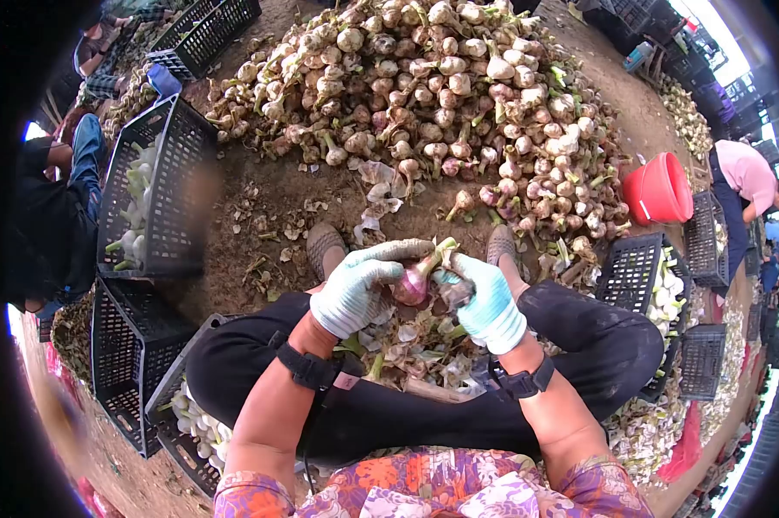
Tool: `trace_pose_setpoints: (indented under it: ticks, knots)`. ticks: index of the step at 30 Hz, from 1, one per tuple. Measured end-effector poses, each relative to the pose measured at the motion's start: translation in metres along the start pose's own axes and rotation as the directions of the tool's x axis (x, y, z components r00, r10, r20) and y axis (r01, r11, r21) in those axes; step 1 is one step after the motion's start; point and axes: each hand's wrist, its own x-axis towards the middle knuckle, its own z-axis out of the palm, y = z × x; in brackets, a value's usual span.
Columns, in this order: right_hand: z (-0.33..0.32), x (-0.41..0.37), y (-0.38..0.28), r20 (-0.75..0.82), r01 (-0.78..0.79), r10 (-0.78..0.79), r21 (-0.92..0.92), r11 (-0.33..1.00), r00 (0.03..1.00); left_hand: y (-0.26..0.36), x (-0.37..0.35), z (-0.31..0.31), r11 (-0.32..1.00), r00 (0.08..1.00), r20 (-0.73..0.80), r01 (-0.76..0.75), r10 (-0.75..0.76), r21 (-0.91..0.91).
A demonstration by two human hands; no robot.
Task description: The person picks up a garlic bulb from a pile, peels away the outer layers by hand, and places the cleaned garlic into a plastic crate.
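In the head view, my left hand (361, 289), in a pale knitted glove with a dirty forefinger, is closed round a purple-skinned garlic bulb (413, 283). The bulb's cut greenish stem (444, 250) points up and to the right. Close beside the bulb is my gloved right hand (484, 302), its fingers curled in near the stem. A dark grey patch shows at those fingertips; whether it is soiled glove or a small held thing I cannot make out. Below both hands, loose garlic skins and trimmings (415, 350) lie between my legs.
A big heap of untrimmed garlic (441, 86) rises ahead. Black crates of cleaned bulbs stand at left (169, 186) and right (629, 272), with another crate (182, 432) by my left thigh. A red bucket (657, 190) sits at right. Other people work on both sides.
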Motion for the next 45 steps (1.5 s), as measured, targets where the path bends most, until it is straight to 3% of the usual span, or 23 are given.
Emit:
trace_pose_setpoints:
  ticks: [1, 3, 5, 8, 9, 11, 15, 16, 17, 18, 19, 20, 24, 26, 27, 31, 34, 36, 37, 39, 42, 43, 45]
  knots:
    - [-0.002, 0.002, -0.002, -0.004, 0.002, -0.002, 0.003, 1.000, 1.000, 0.000, 0.000, 0.001, 0.996, 1.000, 0.003, 0.014, -0.014, -0.094]
    - [-0.005, 0.002, -0.004, 0.068, -0.105, 0.088, 0.312, 0.944, 0.994, -0.005, 0.004, -0.002, 0.998, 1.000, 0.023, 0.013, -0.011, -0.064]
    - [0.000, -0.001, 0.003, 0.017, 0.005, -0.009, 0.206, 0.978, 1.000, -0.010, 0.008, -0.005, 1.000, 0.998, 0.061, 0.023, -0.024, 0.002]
    - [0.005, -0.004, 0.001, -0.013, -0.123, 0.138, 0.376, 0.918, 0.990, -0.008, 0.004, -0.006, 0.998, 0.995, 0.084, 0.061, -0.058, -0.025]
    - [0.004, -0.004, 0.001, -0.010, -0.123, 0.137, 0.379, 0.917, 0.990, -0.008, 0.003, -0.005, 0.998, 0.995, 0.080, 0.061, -0.059, -0.024]
    - [0.002, -0.004, -0.001, -0.074, 0.071, -0.065, 0.087, 0.994, 0.995, -0.008, 0.004, -0.003, 0.969, 0.992, 0.080, 0.109, -0.093, -0.222]
    - [0.010, -0.002, 0.005, -0.207, 0.138, -0.100, 0.179, 0.974, 0.973, -0.008, 0.007, -0.004, 0.913, 0.965, 0.262, 0.127, -0.023, -0.388]
    - [0.006, -0.004, 0.004, -0.210, 0.043, -0.027, 0.072, 0.996, 0.977, -0.013, 0.007, 0.002, 0.925, 0.998, 0.050, 0.060, -0.044, -0.376]
    - [0.004, -0.003, 0.008, -0.213, 0.043, -0.027, 0.073, 0.996, 0.977, -0.017, 0.008, 0.002, 0.971, 0.997, -0.074, -0.025, 0.008, -0.239]
    - [0.002, -0.002, 0.014, -0.226, -0.057, 0.125, 0.286, 0.957, 0.966, -0.020, 0.005, 0.004, 0.962, 0.981, -0.081, -0.153, 0.174, 0.225]
    - [0.000, -0.001, 0.018, -0.205, -0.144, 0.273, 0.488, 0.861, 0.940, -0.022, 0.001, 0.007, 0.731, 0.946, -0.010, -0.243, 0.323, 0.638]
    - [-0.003, -0.001, 0.014, -0.181, -0.184, 0.282, 0.422, 0.888, 0.942, -0.022, 0.002, 0.012, 0.377, 0.858, 0.122, -0.342, 0.499, 0.861]
    - [0.009, 0.002, 0.015, -0.282, -0.033, 0.089, 0.198, 0.980, 0.955, -0.017, 0.004, 0.013, 0.439, 0.848, 0.014, -0.289, 0.531, 0.851]
    - [0.009, 0.004, 0.013, -0.301, -0.047, 0.008, -0.122, 0.991, 0.954, -0.016, 0.002, 0.018, 0.382, 0.839, 0.023, -0.272, 0.544, 0.883]
    - [0.011, 0.006, 0.011, -0.301, -0.048, 0.009, -0.122, 0.991, 0.953, -0.016, 0.001, 0.018, 0.322, 0.831, 0.033, -0.252, 0.556, 0.913]
    - [0.014, 0.011, 0.010, -0.281, 0.165, -0.215, -0.190, 0.968, 0.935, -0.014, -0.002, 0.014, 0.356, 0.842, -0.005, -0.222, 0.539, 0.908]
    - [0.006, 0.011, 0.002, -0.196, 0.205, -0.243, -0.196, 0.959, 0.950, -0.014, -0.001, 0.009, 0.426, 0.863, -0.025, -0.224, 0.505, 0.877]
    - [0.000, 0.009, 0.007, -0.082, 0.257, -0.306, -0.366, 0.894, 0.948, -0.016, 0.002, 0.002, 0.516, 0.876, 0.023, -0.304, 0.481, 0.801]
    - [-0.003, 0.008, 0.007, -0.086, 0.256, -0.306, -0.364, 0.895, 0.948, -0.018, 0.001, 0.001, 0.515, 0.878, 0.025, -0.304, 0.479, 0.802]
    - [-0.008, 0.006, 0.003, -0.077, 0.142, -0.149, -0.088, 0.986, 0.986, -0.012, -0.001, 0.008, 0.871, 0.963, -0.144, -0.135, 0.227, 0.473]
    - [-0.006, 0.005, 0.010, -0.100, 0.091, -0.088, 0.030, 0.995, 0.991, -0.014, 0.002, 0.007, 0.911, 0.973, -0.126, -0.131, 0.194, 0.392]
    - [-0.006, 0.004, 0.015, -0.088, 0.051, -0.046, 0.050, 0.997, 0.995, -0.015, 0.003, 0.006, 0.912, 0.974, -0.125, -0.126, 0.188, 0.390]
    - [-0.006, 0.006, 0.010, -0.107, 0.083, -0.079, 0.040, 0.996, 0.991, -0.018, 0.007, 0.003, 0.537, 0.890, 0.095, -0.351, 0.446, 0.767]
